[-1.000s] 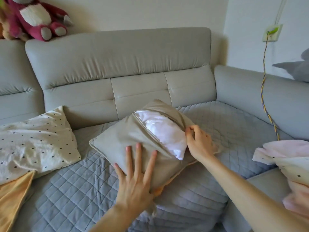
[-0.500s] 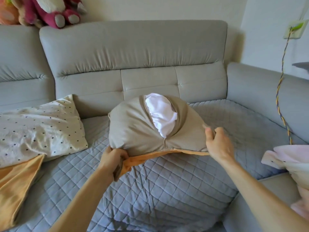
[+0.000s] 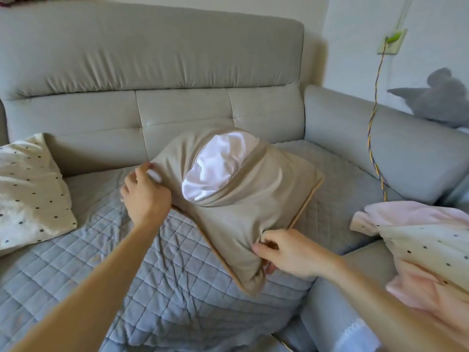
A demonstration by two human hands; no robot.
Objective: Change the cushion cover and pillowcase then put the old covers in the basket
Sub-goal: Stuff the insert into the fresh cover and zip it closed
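on the near part of the grey quilted sofa mat (image 3: 157, 283), both bare forearms reach forward to the beige fabric cushion cover with orange piped edge (image 3: 243, 224). the right hand (image 3: 286, 252) is closed in a pinch on the cover's nearest lower corner, fingers curled into the cloth. a half second ago this hand held the cover's right-hand edge; it has moved to the corner. the left hand (image 3: 144, 196) has left the bottom seam it gripped then and now sits against the cover's far-left edge, fingers bent and touching the cloth; whether it has actually taken hold cannot be told from this view.

the cushion has turned since the earlier pictures: it now stands tilted on one corner on the mat, leaning toward the sofa back. the white inner cushion pad (image 3: 215, 166) bulges out of the unzipped opening, showing more than a second ago, though most of it remains inside. judgement: the old cover is being worked off and removal is at an early stage; no fresh cover is fitted yet.

left of the cushion lies a cream pillow with black dots (image 3: 28, 194); at the right edge, a pink and cream dotted pillow (image 3: 418, 245). behind stands the grey leather sofa backrest (image 3: 152, 62). no basket is in view.
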